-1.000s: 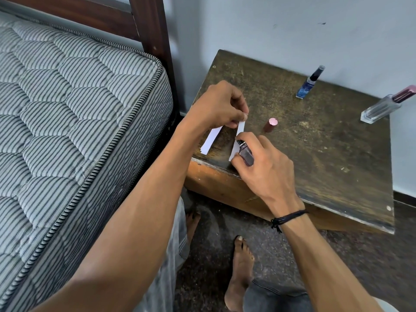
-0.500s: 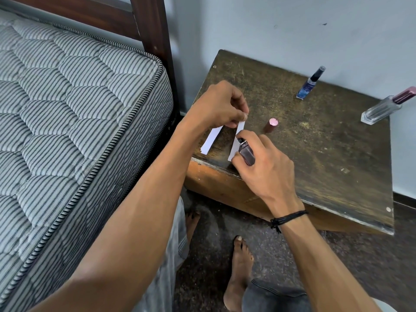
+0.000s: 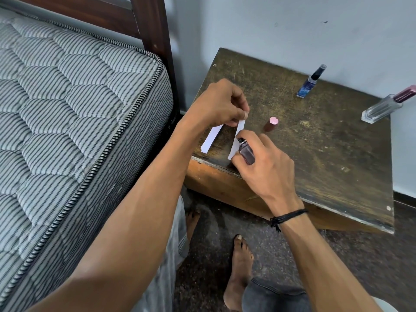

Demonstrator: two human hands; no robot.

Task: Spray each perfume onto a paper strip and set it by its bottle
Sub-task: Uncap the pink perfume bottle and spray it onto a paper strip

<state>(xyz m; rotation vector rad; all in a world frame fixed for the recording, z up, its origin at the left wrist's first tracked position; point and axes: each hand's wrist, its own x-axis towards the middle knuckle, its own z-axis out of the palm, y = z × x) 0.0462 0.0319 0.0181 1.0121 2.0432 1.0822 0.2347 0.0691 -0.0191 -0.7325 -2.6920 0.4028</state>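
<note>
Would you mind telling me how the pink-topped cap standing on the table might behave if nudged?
The cap is a small narrow cylinder standing on end, so it probably tips easily. Once down, its round body would likely roll across the table. It looks light.

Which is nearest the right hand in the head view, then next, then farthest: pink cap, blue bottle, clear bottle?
1. Pink cap, just beyond the right hand.
2. Blue bottle, farther back, to the right.
3. Clear bottle, far right.

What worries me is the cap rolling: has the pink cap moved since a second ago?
No. The pink cap keeps its spot on the table, same offset from the blue bottle behind it.
</note>
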